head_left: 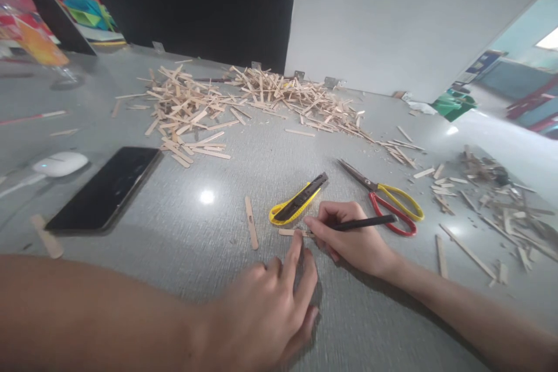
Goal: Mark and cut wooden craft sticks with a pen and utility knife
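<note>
Left hand [265,314] fingers spread flat, pinning a small wooden stick [290,232]; right hand [353,238] fingers gripping a black pen [364,222]; no readable writing.

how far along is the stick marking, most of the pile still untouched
Looks early. Done: one notched stick lies aside, with offcuts on the right. In hand: the left hand pins a short stick while the right hand puts a pen to it. Left: the big pile looks untouched.
</note>
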Demonstrator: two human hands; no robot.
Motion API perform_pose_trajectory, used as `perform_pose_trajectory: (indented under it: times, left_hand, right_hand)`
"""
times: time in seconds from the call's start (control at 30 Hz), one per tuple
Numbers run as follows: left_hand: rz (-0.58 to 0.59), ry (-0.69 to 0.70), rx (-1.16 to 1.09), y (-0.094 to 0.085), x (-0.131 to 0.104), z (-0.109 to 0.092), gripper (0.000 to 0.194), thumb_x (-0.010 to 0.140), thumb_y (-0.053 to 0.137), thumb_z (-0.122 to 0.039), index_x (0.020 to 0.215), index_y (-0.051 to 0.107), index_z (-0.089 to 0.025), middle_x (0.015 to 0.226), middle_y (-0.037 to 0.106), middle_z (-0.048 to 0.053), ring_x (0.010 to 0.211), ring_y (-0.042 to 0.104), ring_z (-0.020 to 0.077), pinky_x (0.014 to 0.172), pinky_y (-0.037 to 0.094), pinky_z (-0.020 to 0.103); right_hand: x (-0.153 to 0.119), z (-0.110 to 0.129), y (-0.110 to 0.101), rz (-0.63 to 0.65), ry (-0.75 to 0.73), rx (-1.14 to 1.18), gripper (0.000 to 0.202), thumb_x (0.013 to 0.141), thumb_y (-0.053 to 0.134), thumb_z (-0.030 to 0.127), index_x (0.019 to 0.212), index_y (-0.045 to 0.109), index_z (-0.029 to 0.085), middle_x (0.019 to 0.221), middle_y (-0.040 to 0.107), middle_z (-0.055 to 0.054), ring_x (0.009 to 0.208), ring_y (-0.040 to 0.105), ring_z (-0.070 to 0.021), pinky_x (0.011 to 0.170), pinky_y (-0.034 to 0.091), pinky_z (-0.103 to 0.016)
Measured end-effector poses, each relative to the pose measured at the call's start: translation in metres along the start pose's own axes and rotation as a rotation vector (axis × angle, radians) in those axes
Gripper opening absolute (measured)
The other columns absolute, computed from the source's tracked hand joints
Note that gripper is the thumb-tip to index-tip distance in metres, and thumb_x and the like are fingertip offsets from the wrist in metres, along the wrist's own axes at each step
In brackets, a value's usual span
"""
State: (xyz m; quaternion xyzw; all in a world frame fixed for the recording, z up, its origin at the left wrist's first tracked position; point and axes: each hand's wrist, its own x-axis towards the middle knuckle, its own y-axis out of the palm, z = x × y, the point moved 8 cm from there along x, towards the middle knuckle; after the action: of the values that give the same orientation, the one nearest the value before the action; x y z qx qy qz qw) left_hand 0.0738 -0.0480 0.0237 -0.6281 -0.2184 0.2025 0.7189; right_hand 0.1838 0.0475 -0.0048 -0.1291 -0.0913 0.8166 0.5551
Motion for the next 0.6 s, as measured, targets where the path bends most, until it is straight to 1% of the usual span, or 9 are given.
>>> perform_pose_trajectory:
  times: [0.17, 0.33, 0.47, 0.6]
  left_hand:
    - [-0.01, -0.001, 0.002, 0.0007, -0.0007, -0.0002, 0.057, 0.102, 0.046, -0.038, 0.139, 0.059, 0.003, 0.14, 0.058, 0.041, 0.067, 0.076, 0.0284, 0.049, 0.058, 0.035]
    - [-0.034, -0.007, 0.013, -0.0015, -0.0005, 0.0003, 0.057, 0.101, 0.047, -0.039, 0.138, 0.061, 0.002, 0.139, 0.06, 0.04, 0.065, 0.076, 0.0274, 0.049, 0.058, 0.034]
    - [-0.035, -0.013, 0.018, -0.0005, 0.0003, 0.001, 0.057, 0.101, 0.048, -0.038, 0.139, 0.06, 0.002, 0.14, 0.059, 0.04, 0.065, 0.076, 0.0271, 0.049, 0.058, 0.034]
    - [-0.019, -0.016, 0.014, 0.0028, -0.0001, 0.0008, 0.058, 0.101, 0.047, -0.039, 0.14, 0.059, 0.002, 0.141, 0.059, 0.039, 0.065, 0.075, 0.0274, 0.048, 0.058, 0.036]
  right_hand:
    - [-0.0017, -0.0031, -0.0002, 0.008, 0.018, 0.045, 0.044, 0.097, 0.07, 0.048, 0.067, 0.055, 0.02, 0.049, 0.056, 0.005, 0.035, 0.046, -0.0071, 0.035, 0.031, -0.02]
    - [-0.0016, -0.0032, -0.0001, 0.005, 0.03, 0.034, 0.044, 0.096, 0.071, 0.049, 0.066, 0.056, 0.02, 0.05, 0.057, 0.004, 0.035, 0.046, -0.0066, 0.035, 0.029, -0.02]
    - [-0.0005, 0.0006, 0.0, 0.0, 0.005, 0.023, 0.047, 0.095, 0.071, 0.051, 0.063, 0.055, 0.021, 0.047, 0.054, 0.005, 0.035, 0.044, -0.0069, 0.036, 0.03, -0.02]
    - [-0.0005, 0.0005, 0.0002, 0.006, 0.004, 0.029, 0.048, 0.094, 0.071, 0.052, 0.062, 0.054, 0.021, 0.046, 0.054, 0.005, 0.035, 0.044, -0.0072, 0.036, 0.029, -0.021]
